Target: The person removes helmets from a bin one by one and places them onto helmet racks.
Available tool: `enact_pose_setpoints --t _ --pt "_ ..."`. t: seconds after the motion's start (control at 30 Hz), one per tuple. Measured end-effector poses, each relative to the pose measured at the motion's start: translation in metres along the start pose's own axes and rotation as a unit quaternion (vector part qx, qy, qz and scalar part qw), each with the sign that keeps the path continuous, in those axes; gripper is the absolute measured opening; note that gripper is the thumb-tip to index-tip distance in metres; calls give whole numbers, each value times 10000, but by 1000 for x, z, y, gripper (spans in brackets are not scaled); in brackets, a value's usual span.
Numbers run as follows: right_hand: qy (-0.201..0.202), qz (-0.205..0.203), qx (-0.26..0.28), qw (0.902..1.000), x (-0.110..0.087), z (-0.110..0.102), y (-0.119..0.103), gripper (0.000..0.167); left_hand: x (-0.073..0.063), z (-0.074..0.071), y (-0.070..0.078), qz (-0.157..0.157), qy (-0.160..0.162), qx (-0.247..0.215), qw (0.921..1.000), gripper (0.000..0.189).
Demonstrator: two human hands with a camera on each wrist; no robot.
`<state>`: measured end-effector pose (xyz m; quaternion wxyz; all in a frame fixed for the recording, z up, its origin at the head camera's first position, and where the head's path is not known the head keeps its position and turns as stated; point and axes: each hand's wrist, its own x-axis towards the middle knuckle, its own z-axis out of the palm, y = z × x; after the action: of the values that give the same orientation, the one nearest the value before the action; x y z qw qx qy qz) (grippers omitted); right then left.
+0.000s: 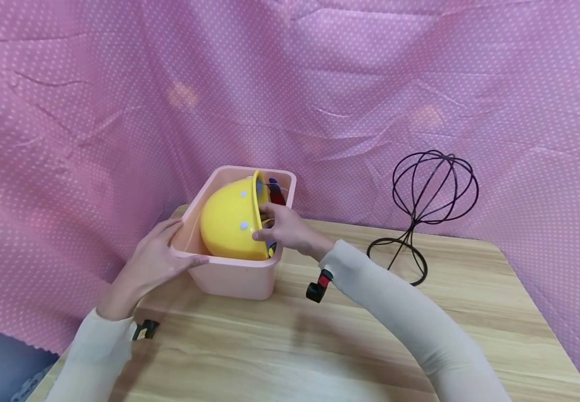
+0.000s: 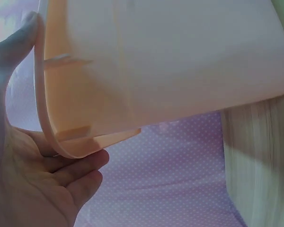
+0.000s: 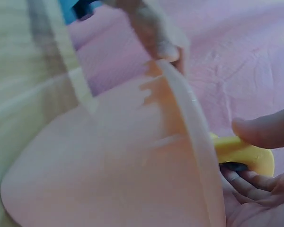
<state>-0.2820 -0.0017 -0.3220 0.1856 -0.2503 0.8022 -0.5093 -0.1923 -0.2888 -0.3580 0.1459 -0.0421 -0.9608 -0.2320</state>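
Note:
A yellow hard hat point(image 1: 226, 223) lies on its side inside a pink plastic bin point(image 1: 234, 281), its open side facing right. My right hand point(image 1: 290, 228) grips the hat's rim, the thumb on the outer shell and the fingers inside the opening. In the right wrist view the yellow rim point(image 3: 241, 152) shows between thumb and fingers. My left hand point(image 1: 154, 262) holds the bin's near-left corner. In the left wrist view its thumb point(image 2: 23, 40) lies along the rim and its fingers point(image 2: 87, 172) curl about the corner.
A dark red and blue item point(image 1: 277, 195), partly hidden, sits in the bin right of the hat. On the right of the wooden table point(image 1: 249, 346) stands a black wire stand point(image 1: 414, 220) with a balloon-shaped top. A pink dotted curtain point(image 1: 345, 100) hangs behind and beside the table.

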Motion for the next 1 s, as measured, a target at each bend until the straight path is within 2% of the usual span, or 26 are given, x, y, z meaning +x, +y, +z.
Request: enact_pose_setpoints --t 0.1,0.2,0.3,0.43,0.53,0.77,1.0 --pt "-57 25 853 9963 3 -2 1 55 -2 0 -2 -118 31 -103 9999 111" --pt "-124 116 1672 9858 5 -5 1 53 -3 0 -4 -121 106 -153 9998 110" --pt "-193 172 2228 9745 5 -7 2 53 -3 0 -5 -69 186 -140 9997 109" --pt "-186 150 2641 9642 4 -9 5 57 -2 -1 -4 -31 170 -68 9998 110" --pt "-29 62 2946 9556 2 -11 9 58 -1 -1 -3 -17 99 -14 9999 111" --pt "299 -154 3662 9299 -7 -20 20 51 2 -3 -2 98 6 202 9997 112" --pt "165 -763 4098 9088 -19 -27 13 50 1 -5 -1 93 -141 337 9993 115"
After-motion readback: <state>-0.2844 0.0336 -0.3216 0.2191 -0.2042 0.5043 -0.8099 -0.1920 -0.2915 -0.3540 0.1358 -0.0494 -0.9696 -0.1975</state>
